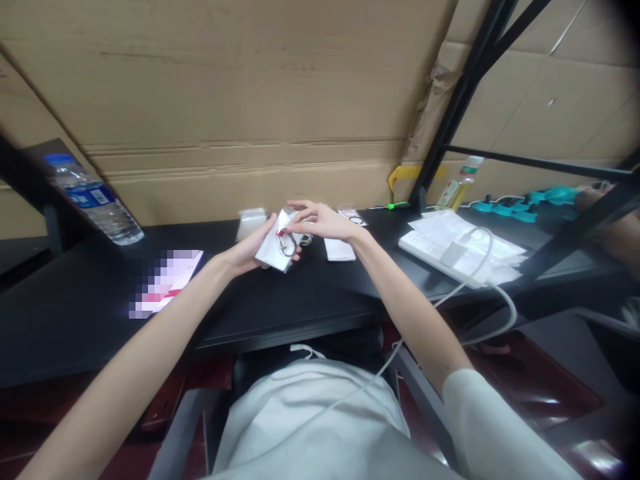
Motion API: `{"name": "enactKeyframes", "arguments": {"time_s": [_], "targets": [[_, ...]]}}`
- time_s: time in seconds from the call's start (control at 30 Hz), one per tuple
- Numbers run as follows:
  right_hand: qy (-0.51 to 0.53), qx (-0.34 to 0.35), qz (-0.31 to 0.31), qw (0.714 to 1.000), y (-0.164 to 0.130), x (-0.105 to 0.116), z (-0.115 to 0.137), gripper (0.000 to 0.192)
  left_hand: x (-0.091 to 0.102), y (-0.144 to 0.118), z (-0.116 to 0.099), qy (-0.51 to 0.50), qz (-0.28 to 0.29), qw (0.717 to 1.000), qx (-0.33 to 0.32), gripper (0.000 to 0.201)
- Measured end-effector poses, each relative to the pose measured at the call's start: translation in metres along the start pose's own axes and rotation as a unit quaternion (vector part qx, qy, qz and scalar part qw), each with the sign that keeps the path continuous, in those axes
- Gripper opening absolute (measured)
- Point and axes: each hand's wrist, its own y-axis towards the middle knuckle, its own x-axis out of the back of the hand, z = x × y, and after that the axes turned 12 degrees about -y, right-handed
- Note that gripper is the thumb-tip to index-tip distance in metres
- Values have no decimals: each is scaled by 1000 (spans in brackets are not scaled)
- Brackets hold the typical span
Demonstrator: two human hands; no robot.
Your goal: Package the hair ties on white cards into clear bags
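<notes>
A small clear packet (276,250), tilted, apparently holding a metal ring with a red tab.

- Left hand (249,252) cupped a small clear packet (276,248) from below, above the black desk (75,313).
- Right hand (323,221) pinched the packet's top edge; a metal ring (287,244) showed inside.
- Water bottle (95,200) lay tilted far left.
- White power strip (440,257) sat right, under loose papers.
</notes>
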Motion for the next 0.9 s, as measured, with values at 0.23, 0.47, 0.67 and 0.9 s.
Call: {"name": "enactKeyframes", "arguments": {"time_s": [0.23,0.47,0.67,0.9], "targets": [[-43,29,42,998,10,21,13,19,-3,1,-1,6,-20,999,-38,68],[-110,24,99,989,30,42,29,19,-6,3,-1,-47,-21,996,-68,70],[-152,28,144,977,40,51,54,34,-3,7,0,-203,29,977,-59,65],[-147,-2,178,973,42,48,60,55,2,7,2,-245,45,968,-26,59]]}}
